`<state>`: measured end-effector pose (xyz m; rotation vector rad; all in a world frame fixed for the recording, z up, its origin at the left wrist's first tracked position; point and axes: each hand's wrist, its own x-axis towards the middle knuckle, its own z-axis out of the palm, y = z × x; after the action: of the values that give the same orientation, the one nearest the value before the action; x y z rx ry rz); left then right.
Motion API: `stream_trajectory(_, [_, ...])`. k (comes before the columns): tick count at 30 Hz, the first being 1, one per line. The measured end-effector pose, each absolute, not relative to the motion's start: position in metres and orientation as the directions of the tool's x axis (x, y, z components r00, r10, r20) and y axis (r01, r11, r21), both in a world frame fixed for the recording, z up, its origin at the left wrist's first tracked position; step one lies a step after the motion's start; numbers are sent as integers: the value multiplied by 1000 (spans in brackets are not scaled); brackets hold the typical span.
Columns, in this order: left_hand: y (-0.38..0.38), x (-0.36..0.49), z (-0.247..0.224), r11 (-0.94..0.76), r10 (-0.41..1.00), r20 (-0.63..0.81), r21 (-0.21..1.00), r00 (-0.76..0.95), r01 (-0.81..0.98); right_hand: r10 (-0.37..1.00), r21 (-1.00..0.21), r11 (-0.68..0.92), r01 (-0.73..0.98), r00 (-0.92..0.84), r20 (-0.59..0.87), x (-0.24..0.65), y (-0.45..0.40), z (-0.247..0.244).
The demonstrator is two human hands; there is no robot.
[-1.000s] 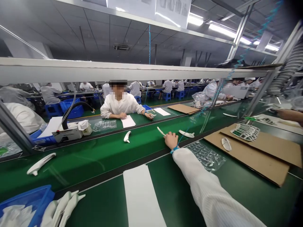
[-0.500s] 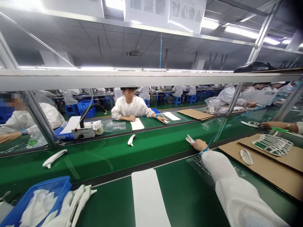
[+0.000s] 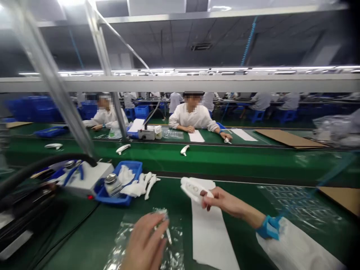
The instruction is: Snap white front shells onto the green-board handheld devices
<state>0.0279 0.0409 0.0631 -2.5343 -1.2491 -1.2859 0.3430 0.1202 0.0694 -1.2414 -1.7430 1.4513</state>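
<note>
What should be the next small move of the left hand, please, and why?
Perhaps the left hand should secure the slim white item: it shows right beside that hand, over the clear plastic, while the right hand is occupied, holding the white part near the far end of the white paper. Blur hides whether the left hand grips it.

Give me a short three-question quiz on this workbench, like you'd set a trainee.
1. What does the right grip hold: a) cardboard, b) a white part, c) the blue tray?
2. True or false: the left grip is holding the white paper.
3. How many white pieces lie loose on the green belt?

Key: 1. b; 2. false, the paper lies apart from it; 3. three.
</note>
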Motion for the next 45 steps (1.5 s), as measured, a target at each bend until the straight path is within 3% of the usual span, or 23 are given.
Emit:
stream_trajectory(2, [48,41,65,-784,482,663,34,573,620,794,-984,-39,175,-592,-137,299,97,73])
stream_trajectory(5, [48,38,63,-787,503,546,-32,670,617,750,-991,-85,106,-648,-133,256,70,75])
stream_trajectory(9, [32,12,52,-765,570,455,-12,684,644,749,-978,-188,85,-631,-199,229,48,69])
stream_trajectory(14, [15,-11,46,-803,561,460,97,689,589,751,-971,-209,113,-618,-233,208,34,62])
stream_trajectory(17, [6,-19,47,-778,614,334,100,716,621,726,-978,-83,193,-660,-192,200,30,70])
stream_trajectory(19, [0,-26,47,-697,717,218,230,662,679,752,-950,121,286,-652,-101,201,29,77])
stream_trajectory(21, [-7,-34,47,-463,845,75,599,530,653,784,-841,368,397,-619,51,206,29,82])
stream_trajectory(23, [-13,-42,45,-31,896,-129,936,424,350,738,-613,612,500,-640,214,211,28,82])
stream_trajectory(24, [-17,-45,45,189,887,-234,970,399,150,684,-458,711,534,-677,272,212,28,79])
stream_trajectory(26, [-26,-48,43,477,841,-411,870,352,-125,550,-145,833,534,-774,314,209,26,72])
stream_trajectory(28, [-36,-47,40,574,809,-502,786,306,-228,426,51,887,459,-855,295,200,24,65])
stream_trajectory(30, [-47,-44,37,572,813,-485,767,322,-290,329,120,921,370,-906,266,189,23,60])
stream_trajectory(32, [-56,-41,34,542,832,-424,762,359,-356,301,116,934,338,-918,259,180,24,59])
stream_trajectory(34, [-62,-39,30,531,844,-422,744,329,-405,362,70,913,402,-878,312,172,22,60])
stream_trajectory(37, [-66,-34,22,476,879,-441,783,183,-401,532,-128,831,541,-708,464,157,10,62])
stream_trajectory(40, [-66,-26,17,331,943,-326,907,64,-259,635,-349,770,535,-586,503,132,-14,61])
stream_trajectory(45, [-69,-20,18,165,984,-169,984,-54,-71,743,-481,669,567,-507,436,97,-42,49])
